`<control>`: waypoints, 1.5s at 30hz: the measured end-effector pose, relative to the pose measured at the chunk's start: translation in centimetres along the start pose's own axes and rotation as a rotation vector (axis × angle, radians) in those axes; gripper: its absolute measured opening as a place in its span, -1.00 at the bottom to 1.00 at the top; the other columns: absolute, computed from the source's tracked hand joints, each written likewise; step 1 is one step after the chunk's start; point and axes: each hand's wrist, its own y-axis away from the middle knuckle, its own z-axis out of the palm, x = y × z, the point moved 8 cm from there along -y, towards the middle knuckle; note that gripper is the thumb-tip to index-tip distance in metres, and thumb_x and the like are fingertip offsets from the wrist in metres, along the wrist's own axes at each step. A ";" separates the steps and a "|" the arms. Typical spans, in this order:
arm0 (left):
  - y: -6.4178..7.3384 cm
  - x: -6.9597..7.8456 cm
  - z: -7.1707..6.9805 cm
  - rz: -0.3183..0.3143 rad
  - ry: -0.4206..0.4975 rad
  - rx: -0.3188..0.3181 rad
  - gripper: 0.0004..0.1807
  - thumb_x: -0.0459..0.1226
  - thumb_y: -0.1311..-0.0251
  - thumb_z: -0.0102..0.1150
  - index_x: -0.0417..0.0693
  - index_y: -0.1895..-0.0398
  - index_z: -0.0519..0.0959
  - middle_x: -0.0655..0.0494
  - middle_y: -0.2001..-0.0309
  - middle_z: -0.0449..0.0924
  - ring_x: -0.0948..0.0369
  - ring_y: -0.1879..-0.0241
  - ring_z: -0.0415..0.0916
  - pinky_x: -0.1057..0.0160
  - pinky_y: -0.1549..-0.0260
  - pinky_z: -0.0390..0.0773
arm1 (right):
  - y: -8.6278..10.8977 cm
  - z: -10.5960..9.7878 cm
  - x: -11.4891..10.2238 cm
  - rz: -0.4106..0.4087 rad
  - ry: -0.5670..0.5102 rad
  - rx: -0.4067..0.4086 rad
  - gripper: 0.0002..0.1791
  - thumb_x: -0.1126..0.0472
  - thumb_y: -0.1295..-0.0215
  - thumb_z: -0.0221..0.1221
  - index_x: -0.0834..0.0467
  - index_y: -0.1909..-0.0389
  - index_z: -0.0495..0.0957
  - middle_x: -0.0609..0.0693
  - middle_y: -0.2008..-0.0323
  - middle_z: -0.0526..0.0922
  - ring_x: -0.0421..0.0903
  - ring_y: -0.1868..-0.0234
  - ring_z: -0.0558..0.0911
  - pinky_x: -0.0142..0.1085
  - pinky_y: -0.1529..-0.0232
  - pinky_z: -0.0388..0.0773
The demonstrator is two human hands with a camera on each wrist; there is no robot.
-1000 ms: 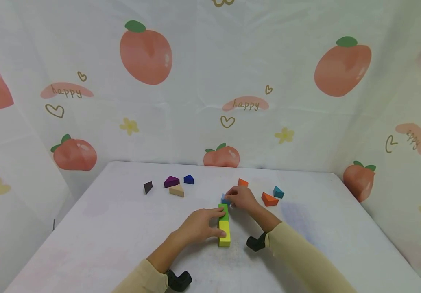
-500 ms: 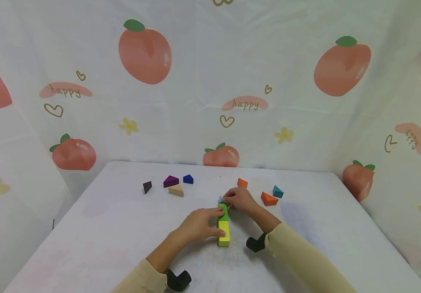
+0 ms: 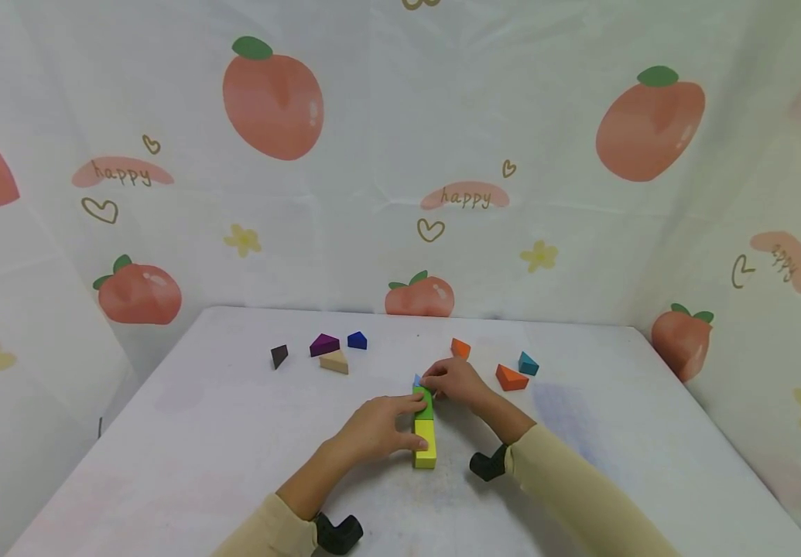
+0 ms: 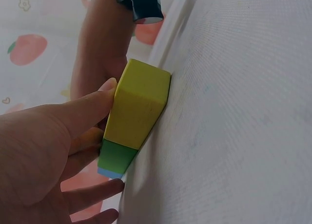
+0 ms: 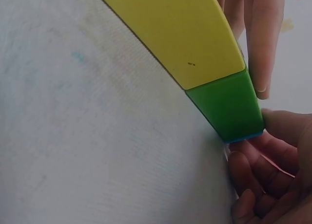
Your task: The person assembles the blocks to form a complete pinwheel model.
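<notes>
A yellow rectangular block and a green block lie end to end on the white table, touching. Against the green block's far end is a small light blue block, mostly hidden by fingers; only a blue edge shows in the right wrist view. My right hand pinches this blue block, its other fingers curled. With thumb on the yellow block and forefinger on the green one, my left hand rests over both. The left wrist view shows its lower fingers stretched out beside the row.
At the back left lie a black block, a purple block, a dark blue block and a natural wood block. To the right are two orange blocks, one nearer, and a teal block. A printed cloth hangs behind.
My right hand has shifted the blue block slightly left and nearer, up to the green block's end. The left hand has stayed on the yellow and green blocks.
</notes>
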 end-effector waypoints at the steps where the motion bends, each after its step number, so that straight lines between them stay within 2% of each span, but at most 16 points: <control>1: 0.0 0.0 0.0 -0.001 0.001 -0.001 -0.24 0.13 -0.06 0.35 0.15 -0.35 0.43 0.30 -0.33 0.37 0.11 -0.33 0.30 -0.03 -0.22 0.35 | 0.0 0.0 0.0 0.002 -0.001 0.000 -0.83 0.18 -0.31 0.26 0.18 0.20 0.70 -0.05 0.39 0.65 -0.10 0.43 0.54 -0.34 0.33 0.59; 8: 0.0 -0.1 -0.1 -0.004 0.001 0.004 -0.25 0.14 -0.07 0.34 0.16 -0.35 0.43 0.29 -0.33 0.38 0.11 -0.32 0.30 -0.03 -0.22 0.35 | 0.2 0.0 0.0 0.026 -0.017 -0.002 -0.83 0.15 -0.29 0.27 0.16 0.20 0.71 -0.05 0.41 0.64 -0.08 0.43 0.53 -0.35 0.34 0.57; 24: 0.1 0.2 -0.3 0.010 -0.013 0.012 -0.26 0.13 -0.08 0.33 0.12 -0.34 0.45 0.28 -0.33 0.38 0.12 -0.31 0.31 0.00 -0.22 0.35 | 0.2 0.0 0.1 0.031 -0.027 -0.015 -0.82 0.17 -0.33 0.24 0.16 0.17 0.71 -0.05 0.40 0.65 -0.09 0.41 0.54 -0.35 0.32 0.56; 32: 0.0 0.2 -0.2 -0.007 -0.005 0.001 -0.25 0.14 -0.07 0.34 0.15 -0.35 0.43 0.31 -0.35 0.35 0.11 -0.33 0.29 -0.02 -0.22 0.35 | 0.2 -0.2 0.0 0.021 -0.019 -0.031 -0.82 0.19 -0.33 0.23 0.18 0.16 0.70 -0.04 0.40 0.65 -0.10 0.41 0.56 -0.34 0.29 0.58; 42: 0.1 0.2 -0.1 0.006 0.014 0.003 -0.26 0.13 -0.06 0.35 0.11 -0.33 0.46 0.35 -0.34 0.34 0.13 -0.34 0.28 -0.01 -0.23 0.34 | 0.1 -1.8 -0.4 -0.002 0.081 -0.010 -0.84 0.16 -0.34 0.21 0.14 0.20 0.68 -0.06 0.46 0.64 -0.10 0.41 0.57 -0.34 0.34 0.56; 45: 0.2 0.2 -0.1 0.009 0.018 0.006 -0.26 0.12 -0.06 0.35 0.11 -0.33 0.46 0.36 -0.34 0.34 0.14 -0.34 0.27 0.00 -0.24 0.33 | -0.1 -2.7 -0.9 -0.043 0.142 0.021 -0.86 0.16 -0.33 0.22 0.14 0.23 0.68 -0.07 0.47 0.63 -0.12 0.41 0.58 -0.32 0.36 0.57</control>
